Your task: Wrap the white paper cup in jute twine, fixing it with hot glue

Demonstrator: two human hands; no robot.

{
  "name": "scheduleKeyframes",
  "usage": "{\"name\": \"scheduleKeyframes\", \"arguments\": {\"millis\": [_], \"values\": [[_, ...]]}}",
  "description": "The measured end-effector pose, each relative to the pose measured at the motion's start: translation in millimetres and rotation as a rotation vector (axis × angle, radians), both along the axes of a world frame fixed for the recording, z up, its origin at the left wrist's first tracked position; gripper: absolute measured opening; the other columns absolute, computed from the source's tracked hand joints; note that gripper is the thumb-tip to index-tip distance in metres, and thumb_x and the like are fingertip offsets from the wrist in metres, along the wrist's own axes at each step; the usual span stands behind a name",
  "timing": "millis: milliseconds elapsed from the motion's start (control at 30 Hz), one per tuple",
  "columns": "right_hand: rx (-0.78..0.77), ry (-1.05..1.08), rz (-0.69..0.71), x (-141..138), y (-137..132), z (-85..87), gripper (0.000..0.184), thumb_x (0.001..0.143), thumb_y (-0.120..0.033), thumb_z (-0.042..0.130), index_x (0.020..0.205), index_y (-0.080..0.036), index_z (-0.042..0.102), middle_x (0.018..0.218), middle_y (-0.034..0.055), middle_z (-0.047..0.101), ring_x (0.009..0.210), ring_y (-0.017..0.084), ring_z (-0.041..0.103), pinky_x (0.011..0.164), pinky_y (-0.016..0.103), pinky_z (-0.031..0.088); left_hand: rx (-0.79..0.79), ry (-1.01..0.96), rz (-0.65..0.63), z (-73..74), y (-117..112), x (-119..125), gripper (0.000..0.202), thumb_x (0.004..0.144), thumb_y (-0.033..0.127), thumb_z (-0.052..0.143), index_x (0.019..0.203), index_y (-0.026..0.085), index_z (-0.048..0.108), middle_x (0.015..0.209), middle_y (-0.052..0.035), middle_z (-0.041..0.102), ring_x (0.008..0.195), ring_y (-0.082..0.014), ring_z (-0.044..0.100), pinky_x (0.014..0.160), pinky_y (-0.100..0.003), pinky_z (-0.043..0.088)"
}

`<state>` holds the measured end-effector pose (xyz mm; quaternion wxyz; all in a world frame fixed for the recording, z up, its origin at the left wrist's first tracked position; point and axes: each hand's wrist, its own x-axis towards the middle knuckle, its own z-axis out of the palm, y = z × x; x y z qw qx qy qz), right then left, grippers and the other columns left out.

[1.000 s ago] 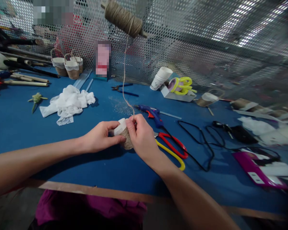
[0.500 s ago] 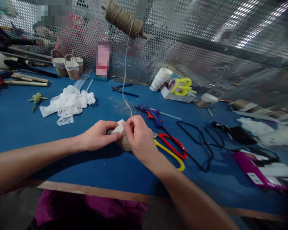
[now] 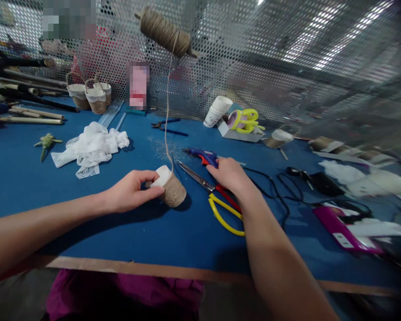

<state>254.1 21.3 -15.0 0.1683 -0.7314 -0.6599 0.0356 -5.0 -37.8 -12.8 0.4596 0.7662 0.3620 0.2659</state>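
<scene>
Between thumb and fingers, my left hand (image 3: 133, 191) grips a small paper cup (image 3: 174, 191) by its white rim. Twine is wound round the cup's side, and it lies tilted just above the table. From it a strand of twine (image 3: 167, 111) runs up to a spool of twine (image 3: 165, 33) on a rod. My right hand (image 3: 227, 174) is closed round the handle of a blue hot glue gun (image 3: 200, 154), whose nozzle points left. Scissors (image 3: 203, 183) with red and yellow handles lie under my right wrist, partly hidden by the forearm.
White lace (image 3: 93, 145) lies in a heap on the left, near small twine baskets (image 3: 96, 100). Pliers (image 3: 170, 127) rest at the back, with stacked paper cups (image 3: 217, 110) and a white box (image 3: 242, 133) further right. A black cord (image 3: 270, 189) and a purple box (image 3: 334, 227) lie on the right.
My right hand has left the cup and twine, moved right and taken hold of the glue gun's handle. My left hand still holds the cup, whose wound side now shows more.
</scene>
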Motion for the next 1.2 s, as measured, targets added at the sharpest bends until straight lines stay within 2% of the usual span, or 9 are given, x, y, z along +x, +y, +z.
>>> {"name": "scheduleKeyframes", "arguments": {"millis": [133, 200, 300, 433, 533, 600, 733, 900, 1200], "values": [[-0.070, 0.112, -0.019, 9, 16, -13.4, 0.016, 0.078, -0.030, 0.055, 0.073, -0.015, 0.058, 0.074, 0.0029, 0.060, 0.067, 0.013, 0.056, 0.062, 0.029, 0.045, 0.077, 0.037, 0.001, 0.2, 0, 0, 0.018, 0.078, 0.028, 0.045, 0.074, 0.012, 0.053, 0.071, -0.0003, 0.047, 0.065, -0.0114, 0.042, 0.063, -0.024, 0.035], [-0.059, 0.197, -0.033, 8, 16, -12.3, 0.015, 0.077, -0.028, 0.055, 0.076, -0.014, 0.057, 0.074, 0.0025, 0.060, 0.066, 0.013, 0.057, 0.062, 0.030, 0.046, 0.096, 0.035, 0.000, -0.2, 1, -1, 0.018, 0.078, 0.027, 0.045, 0.075, 0.011, 0.053, 0.073, -0.0011, 0.048, 0.067, -0.0119, 0.043, 0.064, -0.024, 0.035], [0.004, 0.365, -0.031, 2, 8, 0.7, 0.011, 0.066, -0.020, 0.061, 0.073, -0.014, 0.056, 0.065, 0.0048, 0.060, 0.061, 0.017, 0.058, 0.058, 0.032, 0.045, 0.097, 0.007, 0.011, -1.0, 4, -4, 0.018, 0.078, 0.027, 0.046, 0.073, 0.012, 0.053, 0.071, -0.0009, 0.049, 0.067, -0.0120, 0.043, 0.064, -0.024, 0.035], [0.057, 0.600, 0.055, -14, -14, 29.5, 0.023, 0.067, -0.023, 0.057, 0.088, -0.017, 0.052, 0.078, 0.0040, 0.063, 0.062, 0.014, 0.059, 0.059, 0.029, 0.048, 0.030, -0.038, 0.023, -3.3, 11, -9, 0.023, 0.079, 0.031, 0.046, 0.077, 0.011, 0.056, 0.072, -0.0018, 0.053, 0.068, -0.0127, 0.046, 0.064, -0.025, 0.037], [-0.151, 0.925, 0.151, -27, -31, 43.4, 0.019, 0.065, -0.033, 0.061, 0.072, -0.016, 0.057, 0.065, 0.0028, 0.060, 0.055, 0.013, 0.057, 0.056, 0.028, 0.048, 0.007, -0.056, 0.031, -6.3, 16, -11, 0.025, 0.079, 0.032, 0.047, 0.079, 0.010, 0.057, 0.074, -0.0028, 0.054, 0.069, -0.0135, 0.047, 0.066, -0.026, 0.037], [-0.217, 1.011, 0.210, -33, -42, 45.6, 0.019, 0.064, -0.032, 0.064, 0.070, -0.015, 0.059, 0.060, 0.0016, 0.059, 0.051, 0.011, 0.054, 0.050, 0.025, 0.045, -0.005, -0.066, 0.028, -8.1, 19, -12, 0.024, 0.078, 0.032, 0.048, 0.079, 0.009, 0.057, 0.074, -0.0029, 0.053, 0.070, -0.0136, 0.047, 0.067, -0.027, 0.037], [-0.232, 0.855, 0.287, -36, -60, 45.4, 0.018, 0.071, -0.032, 0.058, 0.077, -0.015, 0.062, 0.045, -0.0038, 0.050, 0.042, 0.008, 0.045, 0.039, 0.019, 0.035, -0.060, -0.093, 0.017, -11.2, 22, -13, 0.022, 0.078, 0.030, 0.049, 0.077, 0.009, 0.056, 0.070, -0.0014, 0.051, 0.066, -0.0120, 0.045, 0.064, -0.025, 0.036], [-0.298, 0.608, 0.243, -38, -75, 53.3, 0.022, 0.072, -0.038, 0.057, 0.068, -0.016, 0.061, 0.041, -0.0045, 0.047, 0.040, 0.009, 0.045, 0.042, 0.021, 0.039, -0.128, -0.137, 0.030, -13.5, 24, -13, 0.020, 0.077, 0.028, 0.050, 0.073, 0.009, 0.053, 0.067, 0.0003, 0.048, 0.063, -0.0100, 0.043, 0.059, -0.023, 0.035], [-0.302, 0.498, 0.251, -48, -79, 53.2, 0.021, 0.071, -0.040, 0.055, 0.062, -0.021, 0.057, 0.043, -0.0020, 0.052, 0.042, 0.013, 0.050, 0.043, 0.023, 0.042, -0.083, -0.117, 0.026, -12.7, 22, -12, 0.020, 0.077, 0.029, 0.049, 0.074, 0.010, 0.054, 0.068, 0.0003, 0.049, 0.064, -0.0107, 0.043, 0.062, -0.025, 0.036]]}}
